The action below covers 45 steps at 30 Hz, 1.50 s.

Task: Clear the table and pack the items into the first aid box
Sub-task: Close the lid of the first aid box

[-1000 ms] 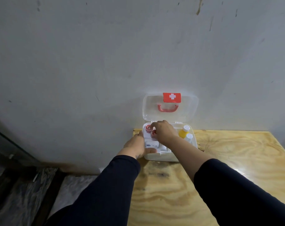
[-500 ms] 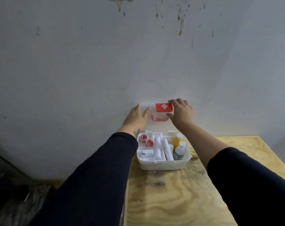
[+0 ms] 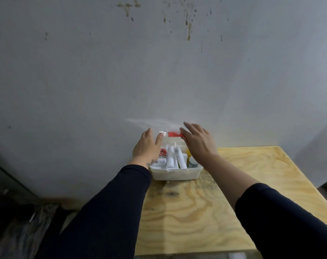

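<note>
Both hands are on the clear lid (image 3: pixel 165 136) of the first aid box (image 3: pixel 175 171), which sits just below the centre of the frame at the far-left corner of the plywood tabletop (image 3: pixel 224 212), close against the grey wall (image 3: pixel 159 71). The white tray is full: white rolls (image 3: pixel 173 157) lie lengthwise toward the wall, a red-cored tape roll (image 3: pixel 162 151) sits at the left, a yellow bottle (image 3: pixel 188 153) and a white-capped one (image 3: pixel 192 161) at the right. Nothing else lies on the visible tabletop, so the packing looks finished.

The lid is blurred and tilted forward over the tray, its red cross label (image 3: pixel 174 134) showing between the hands. The left hand (image 3: pixel 146 148) rests at the lid's left end, the right hand (image 3: pixel 198 141) at its right end — fingers of both spread and flat, clamped on nothing; they appear to press rather than grip.

What matters next is that the lid's long axis runs left to right, hinged on the wall side, so it must swing toward the person and down. Each hand sits equally near its own end — an even push should seat it squarely.
</note>
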Each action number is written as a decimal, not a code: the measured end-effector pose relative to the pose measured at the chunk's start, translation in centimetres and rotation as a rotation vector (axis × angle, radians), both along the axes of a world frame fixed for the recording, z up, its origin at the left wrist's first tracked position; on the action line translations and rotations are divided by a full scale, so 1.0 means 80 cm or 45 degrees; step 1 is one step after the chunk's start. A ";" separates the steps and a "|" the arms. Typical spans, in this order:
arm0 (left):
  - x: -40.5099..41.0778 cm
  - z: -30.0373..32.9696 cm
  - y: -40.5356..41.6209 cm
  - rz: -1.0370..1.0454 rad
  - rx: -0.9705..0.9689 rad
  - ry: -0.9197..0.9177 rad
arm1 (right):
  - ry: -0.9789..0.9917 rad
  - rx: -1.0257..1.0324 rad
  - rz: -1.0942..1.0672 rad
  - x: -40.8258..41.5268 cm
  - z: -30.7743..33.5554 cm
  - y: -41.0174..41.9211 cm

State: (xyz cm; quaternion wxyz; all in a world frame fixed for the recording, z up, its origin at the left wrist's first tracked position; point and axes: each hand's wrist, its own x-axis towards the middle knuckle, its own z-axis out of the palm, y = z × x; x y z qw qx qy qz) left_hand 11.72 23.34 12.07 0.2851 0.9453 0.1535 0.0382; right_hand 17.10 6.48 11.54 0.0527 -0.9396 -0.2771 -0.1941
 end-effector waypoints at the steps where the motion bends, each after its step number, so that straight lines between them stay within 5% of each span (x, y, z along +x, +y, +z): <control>1: -0.008 -0.008 -0.003 0.009 0.000 0.003 | 0.039 -0.029 0.024 -0.009 -0.007 -0.003; 13: -0.062 -0.078 -0.024 -0.037 -0.024 0.249 | 0.189 -0.265 -0.001 -0.078 -0.093 -0.028; 19: -0.050 -0.074 -0.025 -0.104 0.186 0.107 | 0.267 -0.071 0.056 -0.067 -0.078 -0.023; 24: -0.024 -0.072 -0.028 -0.362 0.417 0.153 | 0.552 -0.287 0.008 -0.035 -0.078 -0.022; 30: -0.010 -0.105 -0.026 -0.434 0.777 0.197 | 0.409 -0.373 -0.029 -0.027 -0.107 -0.022; 38: 0.013 -0.110 -0.026 -0.390 0.833 0.147 | 0.384 -0.328 -0.019 -0.003 -0.112 -0.017; 45: 0.026 -0.094 -0.022 -0.415 0.633 0.168 | 0.530 -0.312 0.011 0.008 -0.096 -0.017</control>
